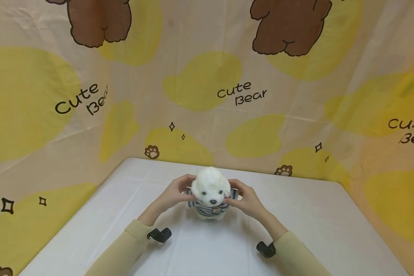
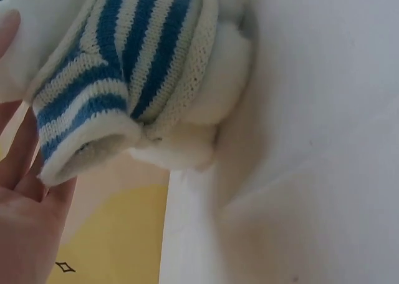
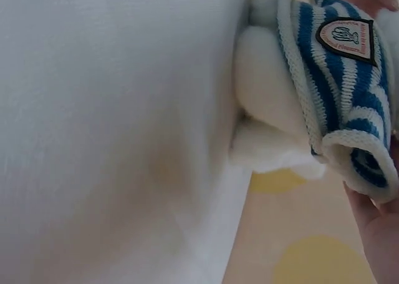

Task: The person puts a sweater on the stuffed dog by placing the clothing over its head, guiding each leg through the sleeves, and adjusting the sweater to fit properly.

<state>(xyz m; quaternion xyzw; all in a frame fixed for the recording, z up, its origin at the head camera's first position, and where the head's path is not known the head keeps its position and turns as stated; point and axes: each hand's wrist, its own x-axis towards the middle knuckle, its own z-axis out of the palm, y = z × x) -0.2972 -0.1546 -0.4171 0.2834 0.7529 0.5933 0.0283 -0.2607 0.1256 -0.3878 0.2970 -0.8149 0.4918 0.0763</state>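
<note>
A white plush dog (image 1: 210,186) faces the head camera upright, its feet right at the white tabletop. It wears a blue-and-white striped knitted sweater (image 2: 149,50) with a shield-shaped badge (image 3: 346,40) on the chest. My left hand (image 1: 174,193) grips one side of it between head and sleeve, thumb toward the front. On the other side my right hand (image 1: 247,198) holds it the same way, thumb near the muzzle. Several fingers of both hands are hidden behind the plush dog. The open cuff of one sleeve shows in each wrist view.
The white table (image 1: 307,218) has rounded back corners. Behind and beside it hangs a printed cloth (image 1: 193,84) with brown bears, yellow patches and lettering. Black wrist camera mounts (image 1: 162,234) stick out by both sleeve cuffs, over the table.
</note>
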